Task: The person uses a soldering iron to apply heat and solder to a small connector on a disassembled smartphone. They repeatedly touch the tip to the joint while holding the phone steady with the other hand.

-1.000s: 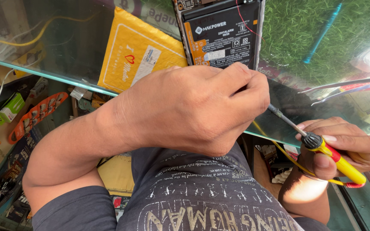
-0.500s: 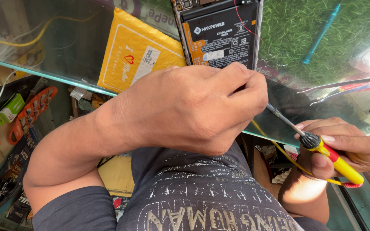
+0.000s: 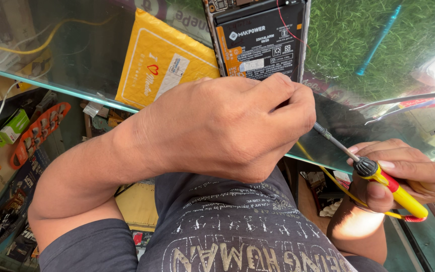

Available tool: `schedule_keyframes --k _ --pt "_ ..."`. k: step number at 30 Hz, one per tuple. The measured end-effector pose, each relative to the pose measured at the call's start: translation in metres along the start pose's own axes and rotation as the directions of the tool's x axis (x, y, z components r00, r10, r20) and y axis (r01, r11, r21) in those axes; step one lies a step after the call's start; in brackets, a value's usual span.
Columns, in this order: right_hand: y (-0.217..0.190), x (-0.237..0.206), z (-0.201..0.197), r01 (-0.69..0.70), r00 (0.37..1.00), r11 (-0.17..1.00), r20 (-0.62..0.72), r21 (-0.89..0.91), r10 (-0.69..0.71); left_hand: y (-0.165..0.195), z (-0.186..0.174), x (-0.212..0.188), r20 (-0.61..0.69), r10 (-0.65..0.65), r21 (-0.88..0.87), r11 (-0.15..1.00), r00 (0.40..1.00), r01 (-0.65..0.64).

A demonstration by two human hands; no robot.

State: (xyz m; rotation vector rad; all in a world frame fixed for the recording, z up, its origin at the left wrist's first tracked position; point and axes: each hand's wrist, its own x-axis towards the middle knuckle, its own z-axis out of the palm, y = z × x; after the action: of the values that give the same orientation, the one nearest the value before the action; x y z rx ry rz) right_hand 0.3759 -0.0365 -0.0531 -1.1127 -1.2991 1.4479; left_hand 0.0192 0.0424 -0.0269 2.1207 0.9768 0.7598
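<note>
An opened phone with a black battery and a thin red wire lies back-up on the glass counter. My left hand is curled over the phone's near end, knuckles up. Whatever is between its fingers is hidden. My right hand grips a soldering iron by its yellow and red handle. The iron's thin metal shaft slants up and left, and its tip disappears under my left index finger.
A yellow padded envelope lies left of the phone. Green turf matting with a blue stick-like tool is at the back right, and metal tweezers lie to the right. Cluttered shelves with an orange card show below the glass.
Both hands stay in the same place with the iron's tip under my left hand. Only the view shifts slightly.
</note>
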Motion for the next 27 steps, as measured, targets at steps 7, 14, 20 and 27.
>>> schedule_keyframes --k 7,14,20,27 --pt "-0.0008 -0.0003 0.0 -0.008 1.0 1.0 -0.001 -0.008 0.008 -0.0007 0.0 -0.0001 0.005 0.012 0.004 1.0 1.0 -0.012" --pt "-0.0015 -0.0012 -0.002 -0.025 1.0 1.0 -0.001 0.005 0.025 -0.0004 -0.0003 0.0003 0.004 0.013 0.033 0.999 1.0 -0.013" --pt "-0.0026 -0.0017 -0.0008 -0.024 1.0 1.0 0.007 -0.004 0.024 -0.0012 0.0001 -0.0003 0.004 0.025 0.029 0.999 1.0 -0.026" --pt "-0.0009 -0.0011 -0.0017 -0.017 1.0 1.0 0.011 0.002 0.017 -0.0008 -0.0001 0.0 0.003 0.019 0.027 0.999 1.0 -0.019"
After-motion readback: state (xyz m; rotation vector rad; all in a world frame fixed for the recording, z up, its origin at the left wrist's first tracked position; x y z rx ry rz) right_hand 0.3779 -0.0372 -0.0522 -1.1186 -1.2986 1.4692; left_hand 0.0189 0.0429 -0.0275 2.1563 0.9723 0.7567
